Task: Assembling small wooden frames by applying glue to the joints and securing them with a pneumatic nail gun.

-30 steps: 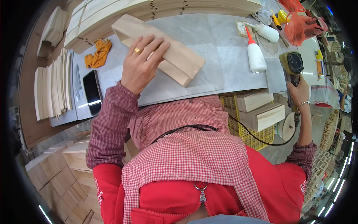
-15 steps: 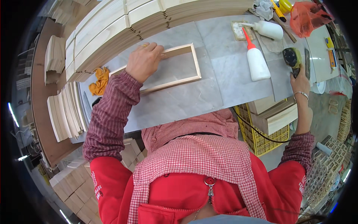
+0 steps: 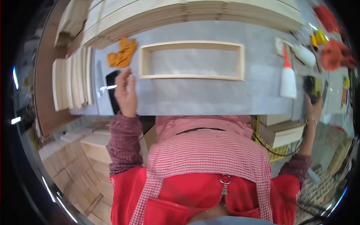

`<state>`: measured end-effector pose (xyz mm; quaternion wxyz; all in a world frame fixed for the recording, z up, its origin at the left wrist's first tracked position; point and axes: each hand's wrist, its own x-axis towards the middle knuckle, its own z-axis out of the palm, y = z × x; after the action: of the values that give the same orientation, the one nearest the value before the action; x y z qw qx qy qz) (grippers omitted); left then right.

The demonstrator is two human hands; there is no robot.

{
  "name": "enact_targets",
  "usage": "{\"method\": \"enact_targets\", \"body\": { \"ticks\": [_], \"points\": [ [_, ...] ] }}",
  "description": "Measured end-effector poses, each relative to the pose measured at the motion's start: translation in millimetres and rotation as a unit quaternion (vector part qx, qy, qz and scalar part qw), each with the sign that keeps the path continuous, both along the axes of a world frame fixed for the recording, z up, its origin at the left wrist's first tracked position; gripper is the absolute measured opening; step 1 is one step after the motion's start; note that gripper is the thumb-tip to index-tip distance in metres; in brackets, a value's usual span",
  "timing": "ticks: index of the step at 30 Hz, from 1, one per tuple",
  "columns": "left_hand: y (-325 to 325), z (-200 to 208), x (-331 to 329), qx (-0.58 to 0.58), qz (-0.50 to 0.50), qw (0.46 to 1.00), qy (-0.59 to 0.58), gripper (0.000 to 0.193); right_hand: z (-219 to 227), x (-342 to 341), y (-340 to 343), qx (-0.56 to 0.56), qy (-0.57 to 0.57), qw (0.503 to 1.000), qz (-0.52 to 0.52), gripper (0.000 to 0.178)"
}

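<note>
A rectangular pale wooden frame [image 3: 192,45] lies on the grey tabletop [image 3: 195,97], touched by neither hand. My left hand [image 3: 126,93] is off to its left, fingers loosely stretched and holding nothing. Beside that hand, partly behind it, lies a flat black object [image 3: 112,88] that resembles a phone. At the table's right side my right hand [image 3: 314,108] is closed on the handle of a black-and-yellow hand tool [image 3: 312,85]; its exact kind is unclear in the blur.
An orange cloth [image 3: 123,52] lies left of the frame. White bottles, one red-tipped [image 3: 288,82] and another [image 3: 304,55] lying over, are at right. Stacked wooden strips [image 3: 150,22] line the back; more boards [image 3: 73,80] stand left. A yellow crate [image 3: 275,150] holds wood below the table.
My left hand has let go of the wooden frame and moved left, toward the flat black object. The frame now lies squarer to the table's edge. The view has turned; my right hand stays at the tool.
</note>
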<state>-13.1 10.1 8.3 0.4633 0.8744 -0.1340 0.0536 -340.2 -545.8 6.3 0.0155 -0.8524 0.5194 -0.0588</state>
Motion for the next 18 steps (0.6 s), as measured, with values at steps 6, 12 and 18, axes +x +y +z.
{"method": "enact_targets", "body": {
  "ticks": [6,12,18],
  "points": [
    [8,-28,-23,-0.137,0.007,0.985,0.107,0.036,28,70,119,-0.016,-0.211,0.939,0.271,0.036],
    [8,-33,-21,-0.187,-0.053,0.971,0.14,0.039,-1,129,222,0.16,-0.182,0.898,0.366,0.034],
    [7,-35,-18,-0.121,-0.131,0.983,0.051,0.038,-4,151,251,0.131,-0.249,0.9,0.334,0.027]
  ]
}}
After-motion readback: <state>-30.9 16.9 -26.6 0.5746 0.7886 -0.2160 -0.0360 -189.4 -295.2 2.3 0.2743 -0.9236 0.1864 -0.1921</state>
